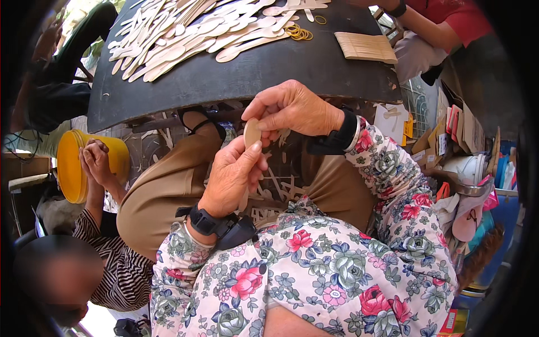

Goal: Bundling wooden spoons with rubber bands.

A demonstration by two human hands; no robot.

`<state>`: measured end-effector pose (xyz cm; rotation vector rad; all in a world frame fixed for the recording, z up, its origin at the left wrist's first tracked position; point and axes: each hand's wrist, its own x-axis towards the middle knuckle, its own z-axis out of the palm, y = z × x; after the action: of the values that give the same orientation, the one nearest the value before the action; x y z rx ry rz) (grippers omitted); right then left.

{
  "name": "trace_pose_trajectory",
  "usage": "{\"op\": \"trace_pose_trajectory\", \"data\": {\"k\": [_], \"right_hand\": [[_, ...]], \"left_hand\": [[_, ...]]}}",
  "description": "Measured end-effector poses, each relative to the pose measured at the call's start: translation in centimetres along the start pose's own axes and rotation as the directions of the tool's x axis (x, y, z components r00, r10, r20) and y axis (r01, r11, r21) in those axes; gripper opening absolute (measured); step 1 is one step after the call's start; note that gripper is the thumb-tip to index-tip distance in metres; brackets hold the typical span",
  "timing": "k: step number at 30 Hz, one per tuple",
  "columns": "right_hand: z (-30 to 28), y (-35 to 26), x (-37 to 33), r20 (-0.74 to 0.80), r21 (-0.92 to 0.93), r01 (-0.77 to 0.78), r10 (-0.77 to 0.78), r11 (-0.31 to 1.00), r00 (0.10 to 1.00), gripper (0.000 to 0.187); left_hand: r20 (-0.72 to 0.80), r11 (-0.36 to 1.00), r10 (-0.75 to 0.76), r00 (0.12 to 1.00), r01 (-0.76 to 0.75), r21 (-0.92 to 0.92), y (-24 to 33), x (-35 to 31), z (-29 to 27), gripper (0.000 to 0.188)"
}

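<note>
Between my hands is a pale wooden spoon (pixel 252 133), its rounded end tilted up. My left hand (pixel 231 177) is closed on the spoon, thumb pressed against the bowl's lower part. A pale strip, perhaps the handle, shows below that hand. My right hand (pixel 293 110) pinches the bowl's edge with thumb and fingers. Both hands are over my lap, just short of the dark table (pixel 185 96). A loose heap of wooden spoons (pixel 185 39) covers the table's far left part. Yellow rubber bands (pixel 299 32) lie at the heap's right side.
A neat row of wooden sticks (pixel 365 47) lies near the table's right edge. To the left are a yellow bucket (pixel 70 163) and a person with clasped hands (pixel 96 160). Another person in a red sleeve (pixel 457 22) sits far right. Cardboard boxes (pixel 469 132) and containers crowd the right.
</note>
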<state>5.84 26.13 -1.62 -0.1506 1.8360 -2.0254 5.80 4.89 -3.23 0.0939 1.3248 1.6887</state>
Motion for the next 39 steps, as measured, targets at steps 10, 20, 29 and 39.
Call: {"op": "trace_pose_trajectory", "data": {"k": [10,20,29,39], "right_hand": [[-8.6,-1.1,3.2,-0.330,-0.944,-0.247,-0.641,0.219,0.693,0.015],[-11.7,-2.5,2.3,-0.399,-0.904,-0.423,-0.487,0.066,0.777,0.019],[-14.7,-2.0,2.3,-0.363,-0.859,-0.478,-0.439,-0.186,0.822,0.016],[-11.7,-3.8,3.7,-0.235,-0.862,-0.440,-0.572,-0.251,0.786,0.013]], "left_hand": [[-0.226,0.961,0.073,0.971,-0.129,-0.244,0.5,-0.3,-0.1,0.019],[-0.278,0.962,0.095,0.956,-0.160,-0.221,0.9,-0.8,0.4,0.017],[-0.271,0.972,0.094,0.958,-0.147,-0.184,0.6,-0.4,0.2,0.017],[-0.247,0.974,0.105,0.963,-0.150,-0.170,0.9,-0.6,0.5,0.017]]}}
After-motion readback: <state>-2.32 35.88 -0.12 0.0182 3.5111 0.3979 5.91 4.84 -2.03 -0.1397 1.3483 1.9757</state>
